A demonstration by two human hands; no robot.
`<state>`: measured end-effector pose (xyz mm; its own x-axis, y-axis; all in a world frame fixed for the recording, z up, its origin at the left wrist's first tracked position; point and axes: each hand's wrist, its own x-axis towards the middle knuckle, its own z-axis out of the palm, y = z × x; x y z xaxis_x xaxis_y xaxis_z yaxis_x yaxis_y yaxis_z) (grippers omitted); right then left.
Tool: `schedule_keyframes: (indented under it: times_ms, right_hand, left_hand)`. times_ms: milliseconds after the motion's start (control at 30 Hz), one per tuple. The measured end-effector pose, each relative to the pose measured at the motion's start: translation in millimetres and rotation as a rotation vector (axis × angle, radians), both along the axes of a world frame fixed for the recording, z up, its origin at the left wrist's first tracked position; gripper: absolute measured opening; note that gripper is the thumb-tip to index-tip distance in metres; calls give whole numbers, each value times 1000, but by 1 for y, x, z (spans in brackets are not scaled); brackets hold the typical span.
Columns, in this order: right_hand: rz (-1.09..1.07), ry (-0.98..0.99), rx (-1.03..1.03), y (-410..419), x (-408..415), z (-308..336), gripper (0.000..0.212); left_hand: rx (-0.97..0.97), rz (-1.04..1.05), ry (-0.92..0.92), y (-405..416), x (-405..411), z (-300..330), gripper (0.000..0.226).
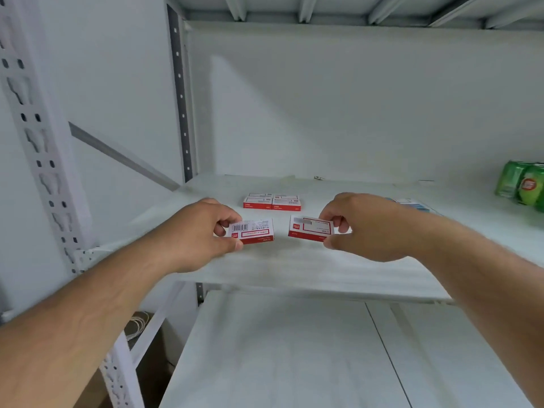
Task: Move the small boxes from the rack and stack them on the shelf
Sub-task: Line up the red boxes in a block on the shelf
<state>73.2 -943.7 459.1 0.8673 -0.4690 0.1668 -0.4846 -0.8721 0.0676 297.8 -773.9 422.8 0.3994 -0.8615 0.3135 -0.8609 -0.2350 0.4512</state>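
My left hand [203, 231] pinches a small red-and-white box [253, 231] by its left end, barcode side up. My right hand [362, 228] pinches a second small red-and-white box [310, 229] by its right end. Both boxes hover just above the white shelf [294, 266], side by side with a gap between them. Behind them, further back on the shelf, lies a flat group of like red-and-white boxes [272, 201], set close together.
A green pack of cans [521, 182] stands at the shelf's right back. A pale blue-white box [412, 204] lies behind my right wrist. White perforated uprights [38, 142] frame the left side. A lower white shelf [279, 354] lies below.
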Motion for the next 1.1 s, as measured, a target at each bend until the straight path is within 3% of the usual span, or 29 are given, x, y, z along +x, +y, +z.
schedule_keyframes:
  times_ms: [400, 800, 1100]
  right_hand:
    - [62, 106, 82, -89, 59, -16, 40]
    - [12, 179, 109, -106, 107, -14, 34]
    - [-50, 103, 196, -105, 109, -15, 31]
  left_hand:
    - [158, 44, -25, -83, 42, 7, 29]
    - [306, -57, -29, -118, 93, 10, 27]
    - [265, -68, -68, -123, 99, 6, 33]
